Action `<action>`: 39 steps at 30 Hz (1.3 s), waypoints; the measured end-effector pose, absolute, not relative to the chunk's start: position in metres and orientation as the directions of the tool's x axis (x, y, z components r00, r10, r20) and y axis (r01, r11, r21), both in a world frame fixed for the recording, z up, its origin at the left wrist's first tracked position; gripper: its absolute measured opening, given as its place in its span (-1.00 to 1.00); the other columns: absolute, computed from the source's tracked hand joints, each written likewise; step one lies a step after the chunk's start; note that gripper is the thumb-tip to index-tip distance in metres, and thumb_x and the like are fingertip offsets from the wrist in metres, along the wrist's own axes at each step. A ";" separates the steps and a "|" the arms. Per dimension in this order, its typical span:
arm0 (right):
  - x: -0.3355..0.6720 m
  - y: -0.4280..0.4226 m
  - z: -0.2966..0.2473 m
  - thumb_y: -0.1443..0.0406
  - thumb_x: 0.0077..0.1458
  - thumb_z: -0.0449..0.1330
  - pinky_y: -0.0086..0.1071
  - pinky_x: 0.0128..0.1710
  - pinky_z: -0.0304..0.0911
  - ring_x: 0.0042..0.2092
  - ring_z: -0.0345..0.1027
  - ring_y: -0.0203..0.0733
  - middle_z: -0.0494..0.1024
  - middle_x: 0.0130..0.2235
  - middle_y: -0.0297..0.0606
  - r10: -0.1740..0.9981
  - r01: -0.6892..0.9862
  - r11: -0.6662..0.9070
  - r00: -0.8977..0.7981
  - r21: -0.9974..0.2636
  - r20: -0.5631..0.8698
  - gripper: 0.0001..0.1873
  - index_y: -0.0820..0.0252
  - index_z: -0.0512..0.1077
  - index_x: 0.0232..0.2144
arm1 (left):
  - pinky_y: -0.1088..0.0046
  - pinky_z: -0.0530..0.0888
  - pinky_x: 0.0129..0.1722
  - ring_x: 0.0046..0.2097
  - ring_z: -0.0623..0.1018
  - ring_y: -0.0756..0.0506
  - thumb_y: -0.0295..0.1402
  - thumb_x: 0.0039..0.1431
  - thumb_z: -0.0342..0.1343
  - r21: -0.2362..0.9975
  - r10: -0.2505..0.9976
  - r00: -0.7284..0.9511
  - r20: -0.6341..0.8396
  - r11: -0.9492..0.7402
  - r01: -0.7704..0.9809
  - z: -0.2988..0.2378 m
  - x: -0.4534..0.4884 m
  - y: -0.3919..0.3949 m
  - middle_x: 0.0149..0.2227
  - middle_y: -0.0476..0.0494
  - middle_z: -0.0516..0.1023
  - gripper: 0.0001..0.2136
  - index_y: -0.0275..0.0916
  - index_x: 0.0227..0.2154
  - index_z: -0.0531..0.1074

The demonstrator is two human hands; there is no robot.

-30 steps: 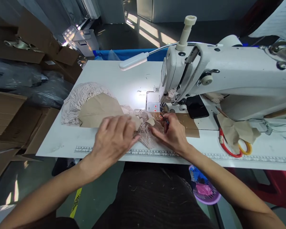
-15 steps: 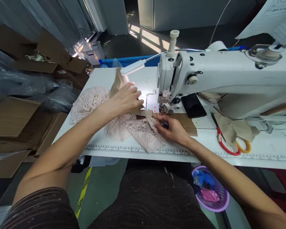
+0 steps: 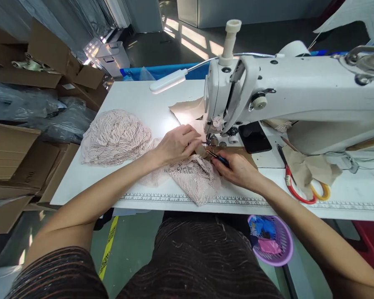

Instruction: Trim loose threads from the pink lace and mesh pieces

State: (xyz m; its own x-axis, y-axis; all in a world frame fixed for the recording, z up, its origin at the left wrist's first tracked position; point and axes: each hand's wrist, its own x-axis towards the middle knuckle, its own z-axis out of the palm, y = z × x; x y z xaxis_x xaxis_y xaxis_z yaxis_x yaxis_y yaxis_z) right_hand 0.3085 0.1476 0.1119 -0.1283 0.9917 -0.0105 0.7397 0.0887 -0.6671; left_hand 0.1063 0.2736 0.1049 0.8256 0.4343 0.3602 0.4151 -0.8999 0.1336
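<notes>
Pale pink lace fabric point(image 3: 193, 178) lies on the white sewing table point(image 3: 137, 99), bunched in front of the needle of the white sewing machine point(image 3: 268, 99). My left hand point(image 3: 177, 143) rests on the lace just left of the presser foot, fingers curled and pressing the beige edge down. My right hand point(image 3: 237, 168) sits right of it, closed on a small dark blue-handled tool point(image 3: 218, 158) whose tip points at the needle area. A beige fabric piece point(image 3: 188, 110) lies behind the machine head.
A second heap of pink lace point(image 3: 115, 137) lies at the table's left. Red and yellow-handled scissors point(image 3: 299, 189) and beige scraps lie right. A black phone point(image 3: 254, 139) sits under the machine arm. A purple basket point(image 3: 271, 241) stands below. Cardboard boxes point(image 3: 15, 153) stand left.
My left hand carried the beige piece up and away behind the machine head, then came back down onto the lace by the needle. My right hand stayed put with the tool.
</notes>
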 end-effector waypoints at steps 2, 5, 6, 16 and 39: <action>0.311 0.151 0.111 0.24 0.29 0.02 -0.34 -0.33 0.22 -0.37 0.43 -0.14 0.59 -0.38 -0.19 0.991 0.731 0.126 -0.123 -0.671 0.052 -0.74 0.15 0.49 -0.29 | 0.17 0.49 -0.09 -0.08 0.54 -0.17 -0.06 0.42 -0.11 0.211 0.435 0.860 0.267 -0.897 0.389 0.104 0.102 0.261 -0.05 -0.26 0.57 -0.59 -0.27 -0.03 0.46; 0.312 0.155 0.110 0.21 0.31 -0.01 -0.33 -0.31 0.24 -0.35 0.44 -0.12 0.60 -0.37 -0.17 0.992 0.729 0.125 -0.087 -0.673 0.090 -0.70 0.17 0.50 -0.23 | -0.06 0.36 0.14 0.15 0.47 -0.31 0.06 0.32 -0.02 0.241 0.423 0.896 0.133 -0.891 0.385 0.099 0.096 0.251 0.21 -0.41 0.43 -0.40 -0.30 0.22 0.30; 0.311 0.156 0.111 0.20 0.32 -0.01 -0.33 -0.33 0.23 -0.37 0.43 -0.13 0.59 -0.38 -0.18 0.993 0.736 0.119 -0.082 -0.667 0.086 -0.69 0.18 0.50 -0.25 | -0.12 0.28 0.21 0.23 0.40 -0.35 0.07 0.31 0.00 0.253 0.414 0.904 0.102 -0.890 0.379 0.097 0.093 0.250 0.30 -0.44 0.33 -0.35 -0.29 0.29 0.22; 0.303 0.161 0.108 0.04 0.41 -0.13 -0.34 -0.49 0.03 -0.54 0.30 -0.22 0.48 -0.55 -0.23 0.995 0.899 0.000 -0.045 -0.438 -0.094 -0.40 0.16 0.42 -0.55 | -0.08 -0.10 0.40 0.46 0.02 -0.33 0.15 0.30 -0.09 0.356 0.387 0.918 -0.084 -0.849 0.391 0.099 0.082 0.256 0.48 -0.32 -0.04 -0.22 -0.20 0.43 -0.03; 0.276 0.179 0.128 0.08 0.40 -0.05 -0.31 -0.43 0.12 -0.36 0.50 -0.04 0.63 -0.38 -0.02 0.961 0.995 0.009 -0.037 -0.104 -0.274 -0.49 0.24 0.58 -0.30 | -0.09 -0.24 0.42 0.49 -0.25 -0.44 -0.03 0.04 0.09 0.344 0.318 0.905 -0.284 -0.847 0.406 0.109 0.078 0.256 0.50 -0.41 -0.37 0.02 -0.36 0.45 -0.27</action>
State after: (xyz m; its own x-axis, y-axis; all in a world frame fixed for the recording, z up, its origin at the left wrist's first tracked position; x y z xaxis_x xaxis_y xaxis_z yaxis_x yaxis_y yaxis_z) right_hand 0.2759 0.1786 0.1279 -0.0375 0.9611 -0.2737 0.9946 0.0093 -0.1036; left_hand 0.0781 0.2559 0.1087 0.9046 0.3182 -0.2837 0.4057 -0.8469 0.3437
